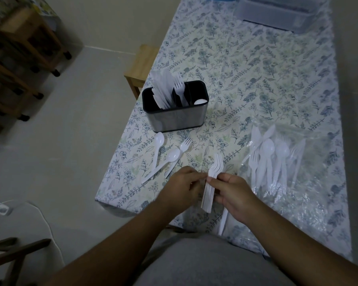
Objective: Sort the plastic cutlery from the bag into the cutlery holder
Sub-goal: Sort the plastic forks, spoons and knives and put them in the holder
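Observation:
A stack of white plastic forks [213,172] stands between my hands near the table's front edge. My left hand [181,187] pinches its left side, and my right hand [234,195] grips its right side. The metal cutlery holder [175,118] with black inner compartments stands further back; knives fill its left slot, forks the middle, and a spoon bowl shows in the right one. Two loose spoons [165,159] and a fork [183,146] lie left of my hands. The clear plastic bag [310,182] with more cutlery [275,162] lies to the right. Another white piece [223,221] lies under my right hand.
The table has a leafy patterned cloth [246,65]. A clear plastic storage box [277,15] sits at the far end. A wooden stool [141,67] stands beside the table's left edge. Wooden wheeled racks [23,54] stand at the far left, and a cable [48,223] runs across the floor.

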`<state>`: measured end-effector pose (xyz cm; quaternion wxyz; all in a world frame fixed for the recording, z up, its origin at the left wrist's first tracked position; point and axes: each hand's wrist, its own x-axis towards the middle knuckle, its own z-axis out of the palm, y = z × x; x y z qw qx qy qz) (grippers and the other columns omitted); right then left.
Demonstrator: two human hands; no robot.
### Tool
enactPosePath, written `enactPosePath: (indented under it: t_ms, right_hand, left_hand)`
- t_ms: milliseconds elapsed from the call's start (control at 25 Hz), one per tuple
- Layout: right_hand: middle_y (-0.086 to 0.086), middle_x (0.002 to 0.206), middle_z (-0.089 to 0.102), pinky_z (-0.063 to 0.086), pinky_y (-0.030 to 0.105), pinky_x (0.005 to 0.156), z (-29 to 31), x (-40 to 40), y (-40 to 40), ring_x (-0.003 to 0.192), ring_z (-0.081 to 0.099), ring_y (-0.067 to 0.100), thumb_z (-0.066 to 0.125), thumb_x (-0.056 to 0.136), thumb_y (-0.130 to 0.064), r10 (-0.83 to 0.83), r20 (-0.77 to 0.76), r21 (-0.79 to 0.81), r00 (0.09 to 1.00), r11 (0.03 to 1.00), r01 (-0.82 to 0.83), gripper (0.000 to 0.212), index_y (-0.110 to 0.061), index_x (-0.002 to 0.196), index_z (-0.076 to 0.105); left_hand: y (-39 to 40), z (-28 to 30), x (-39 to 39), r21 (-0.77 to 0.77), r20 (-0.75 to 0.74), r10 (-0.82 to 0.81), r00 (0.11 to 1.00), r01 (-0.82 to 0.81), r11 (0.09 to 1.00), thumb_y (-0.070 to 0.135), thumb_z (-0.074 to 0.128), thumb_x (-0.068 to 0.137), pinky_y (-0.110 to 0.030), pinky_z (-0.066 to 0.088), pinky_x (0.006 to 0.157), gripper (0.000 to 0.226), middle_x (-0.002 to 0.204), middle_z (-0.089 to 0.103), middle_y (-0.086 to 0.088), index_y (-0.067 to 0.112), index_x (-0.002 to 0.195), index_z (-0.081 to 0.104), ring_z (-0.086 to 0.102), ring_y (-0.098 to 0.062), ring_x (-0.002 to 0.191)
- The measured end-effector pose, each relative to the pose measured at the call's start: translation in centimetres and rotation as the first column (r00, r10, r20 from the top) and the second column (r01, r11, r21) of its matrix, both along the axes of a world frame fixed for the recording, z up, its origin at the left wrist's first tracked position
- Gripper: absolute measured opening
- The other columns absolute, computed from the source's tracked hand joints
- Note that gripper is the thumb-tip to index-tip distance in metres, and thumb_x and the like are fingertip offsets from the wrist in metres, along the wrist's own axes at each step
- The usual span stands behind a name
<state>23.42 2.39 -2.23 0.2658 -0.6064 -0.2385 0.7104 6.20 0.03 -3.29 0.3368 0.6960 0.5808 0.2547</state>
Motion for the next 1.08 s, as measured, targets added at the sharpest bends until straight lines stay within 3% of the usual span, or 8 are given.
enactPosePath:
  t_ms: [80, 240, 320, 440, 680, 880, 1080]
  right_hand:
    - [0.018, 0.102, 0.078, 0.062, 0.043, 0.083, 0.0, 0.0, 0.0, 0.093, 0.077, 0.028, 0.069, 0.092, -0.002, -0.001, -0.015, -0.019, 1.000, 1.000, 0.001, 0.015, 0.001, 0.106, 0.073]
    - [0.022, 0.105, 0.076, 0.063, 0.038, 0.078, -0.1, 0.2, 0.2, 0.091, 0.076, 0.028, 0.074, 0.089, -0.006, 0.017, 0.026, 0.008, 1.000, 1.000, -0.018, 0.016, 0.005, 0.099, 0.072]
    - [0.025, 0.107, 0.074, 0.063, 0.041, 0.083, -0.1, 0.4, 0.1, 0.094, 0.074, 0.030, 0.076, 0.088, -0.008, 0.010, 0.036, 0.012, 0.999, 1.000, -0.011, 0.025, 0.011, 0.102, 0.068]
    - [0.026, 0.111, 0.074, 0.061, 0.047, 0.089, -0.2, 0.7, 0.1, 0.102, 0.073, 0.036, 0.076, 0.088, -0.009, 0.015, 0.043, 0.015, 0.999, 1.000, -0.016, 0.021, 0.004, 0.103, 0.072]
    - [0.018, 0.106, 0.077, 0.062, 0.037, 0.077, 0.0, 0.9, 0.3, 0.093, 0.076, 0.027, 0.074, 0.090, -0.008, 0.007, 0.033, 0.038, 0.999, 0.999, -0.008, 0.014, -0.002, 0.102, 0.072]
    - [0.015, 0.102, 0.078, 0.054, 0.065, 0.092, 0.1, 0.5, 0.0, 0.086, 0.078, 0.029, 0.077, 0.087, -0.013, 0.033, 0.070, 0.029, 0.997, 0.999, -0.035, 0.031, 0.000, 0.114, 0.068]
    - [0.013, 0.098, 0.079, 0.051, 0.066, 0.092, 0.2, 0.6, -0.2, 0.088, 0.077, 0.031, 0.075, 0.089, -0.011, 0.034, 0.089, 0.037, 0.995, 0.999, -0.037, 0.011, -0.005, 0.098, 0.073]
  left_hand:
    - [0.4, -0.3, -0.6, 0.033, -0.134, -0.008, 0.991, 0.012, 0.999, 0.006, 0.060, 0.090, -0.028, 0.054, 0.075, 0.029, 0.100, 0.068, -0.008, 0.011, 0.116, 0.073, 0.064, -0.019, 0.087]
    - [1.8, -1.6, -2.0, 0.027, -0.346, 0.259, 0.902, -0.267, 0.963, 0.006, 0.057, 0.094, -0.030, 0.049, 0.073, 0.017, 0.103, 0.063, -0.012, 0.007, 0.107, 0.067, 0.055, -0.023, 0.094]
    - [2.0, -2.0, -2.2, 0.008, -0.347, 0.264, 0.900, -0.279, 0.960, 0.003, 0.059, 0.093, -0.031, 0.051, 0.072, 0.015, 0.104, 0.060, -0.011, 0.008, 0.105, 0.066, 0.054, -0.022, 0.093]
    - [2.3, -1.8, -2.4, -0.021, -0.321, 0.283, 0.904, -0.305, 0.952, 0.000, 0.058, 0.093, -0.034, 0.053, 0.067, 0.016, 0.100, 0.060, -0.010, 0.009, 0.103, 0.066, 0.055, -0.020, 0.085]
    - [1.0, -2.3, -3.5, 0.028, -0.294, 0.362, 0.885, -0.371, 0.928, 0.001, 0.061, 0.091, -0.023, 0.035, 0.063, 0.012, 0.086, 0.055, 0.000, 0.013, 0.088, 0.062, 0.051, -0.018, 0.083]
    - [1.2, -2.3, -3.4, -0.003, -0.370, 0.291, 0.882, -0.314, 0.949, 0.001, 0.056, 0.094, -0.025, 0.039, 0.056, 0.013, 0.088, 0.062, -0.008, 0.012, 0.101, 0.061, 0.054, -0.019, 0.076]
    - [1.6, -1.2, -1.3, 0.023, -0.249, 0.268, 0.931, -0.271, 0.962, 0.005, 0.059, 0.093, -0.028, 0.051, 0.069, 0.012, 0.097, 0.060, -0.004, 0.011, 0.102, 0.061, 0.055, -0.016, 0.087]
